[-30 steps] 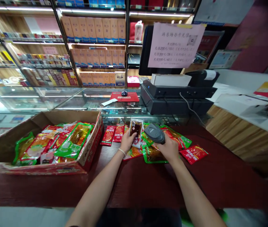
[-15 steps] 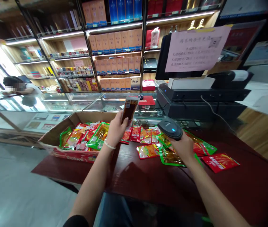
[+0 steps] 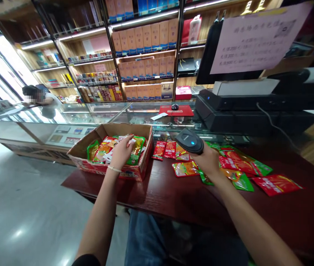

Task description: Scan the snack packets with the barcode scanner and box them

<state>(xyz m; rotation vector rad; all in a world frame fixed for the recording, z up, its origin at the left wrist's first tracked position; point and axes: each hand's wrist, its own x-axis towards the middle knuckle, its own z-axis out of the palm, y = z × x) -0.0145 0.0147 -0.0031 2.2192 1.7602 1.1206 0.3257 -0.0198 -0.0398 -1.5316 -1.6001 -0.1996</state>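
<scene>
dark wood table (image 3: 173, 199), packets (image 3: 276, 183) scattered | left hand (image 3: 120, 151) in box (image 3: 101, 170), fingers curled, grip unclear | right hand (image 3: 208, 160) wrapped round scanner (image 3: 189, 140) | glass counter (image 3: 90, 115), shelves (image 3: 143, 55) behind

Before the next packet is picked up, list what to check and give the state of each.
1. Right hand firmly grips the black handheld barcode scanner: ok.
2. Scanner's blue light is lit: ok.
3. Left hand is free of any packet: cannot tell; it lies over the packets in the open brown cardboard box.
4. Loose red and green snack packets lie flat on the dark wooden table: ok.
5. Box sits on the table: ok.
</scene>
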